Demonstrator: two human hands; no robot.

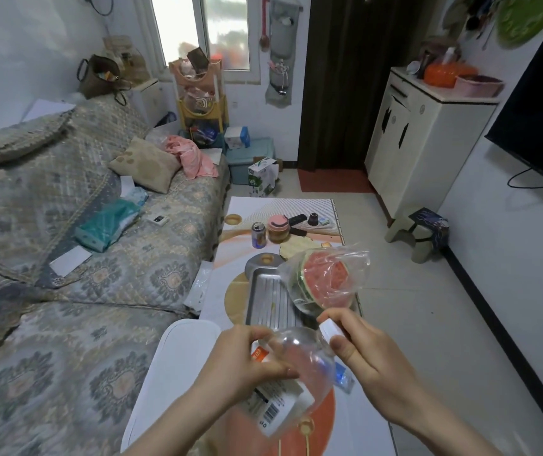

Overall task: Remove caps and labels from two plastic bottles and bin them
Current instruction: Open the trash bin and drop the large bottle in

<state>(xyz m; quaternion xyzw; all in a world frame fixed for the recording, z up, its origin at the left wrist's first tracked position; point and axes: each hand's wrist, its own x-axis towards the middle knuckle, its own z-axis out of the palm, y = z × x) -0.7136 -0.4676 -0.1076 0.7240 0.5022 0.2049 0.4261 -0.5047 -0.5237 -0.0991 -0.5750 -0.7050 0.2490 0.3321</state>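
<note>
Both hands are engaged on one clear plastic bottle (pixel 299 363), held in the air low over the near end of the counter (pixel 250 205). The left hand (pixel 247 363) is closed around the bottle's body, fingers wrapped over the top edge of its label (pixel 273 406). The right hand (pixel 362 353) pinches the white cap (pixel 331 329) between thumb and fingers at the bottle's neck. The cap sits on the neck; whether it is loosened cannot be told. The bottle lies tilted, neck up and to the right, base toward the person. The label, white with an orange patch and a barcode, is on the bottle.

Just beside the right hand, on the counter, lies a small blue and clear plastic item (pixel 342 376), too blurred to identify. Beyond the hands a metal tray (pixel 265 301) rests on the counter, and a cut watermelon in a clear bag (pixel 324 279) sits against the tray's right edge. Farther along the counter stand a drink can (pixel 258 235), a pink-lidded jar (pixel 277 228) and several dark small objects (pixel 298 220).

A white lidded bin (pixel 171 366) stands to the left of the hands, between the counter and a sofa (pixel 66 258) with a patterned cover. A white cabinet (pixel 424 149) stands against the right wall, with a small stool (pixel 421 232) near it on the tiled floor (pixel 411 307).
</note>
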